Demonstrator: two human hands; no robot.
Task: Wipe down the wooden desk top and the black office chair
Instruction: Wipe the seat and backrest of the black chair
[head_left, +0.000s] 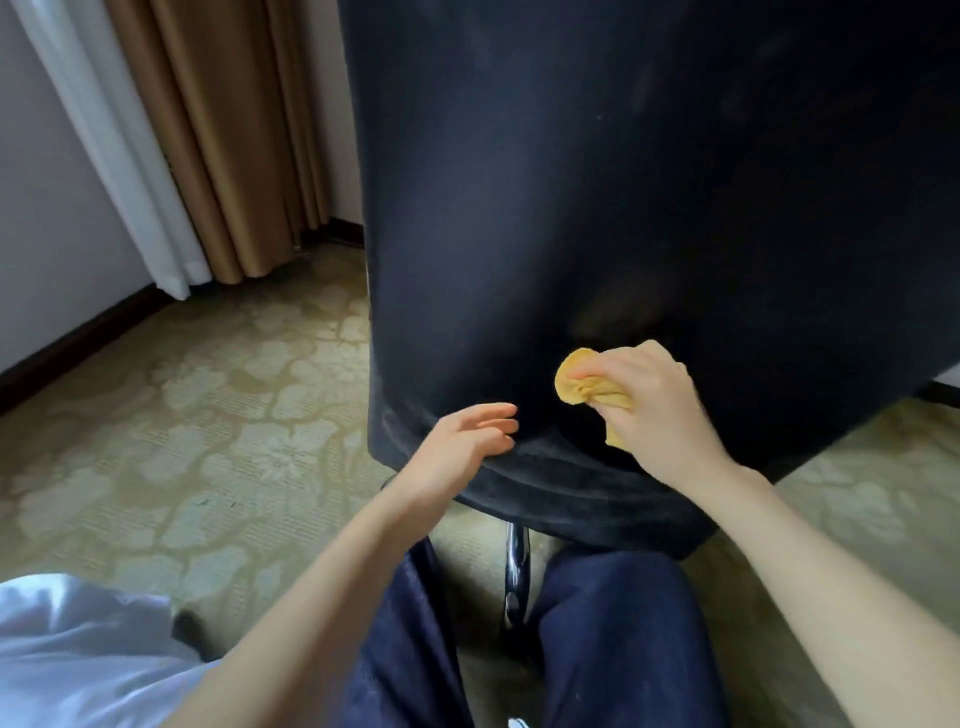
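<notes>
Cloth, crumpled yellow (582, 383), gripped in our right hand (657, 410) vs black fabric chair back (597, 197); left hand (460, 441) slack-fingered, holding nothing, by lower edge.

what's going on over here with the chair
A person is crouched behind the black office chair, wiping its backrest. The right hand grips a bunched yellow cloth and presses it low against the back. The left hand has relaxed fingers at the lower edge of the back, holding nothing. The desk is not in view.
</notes>
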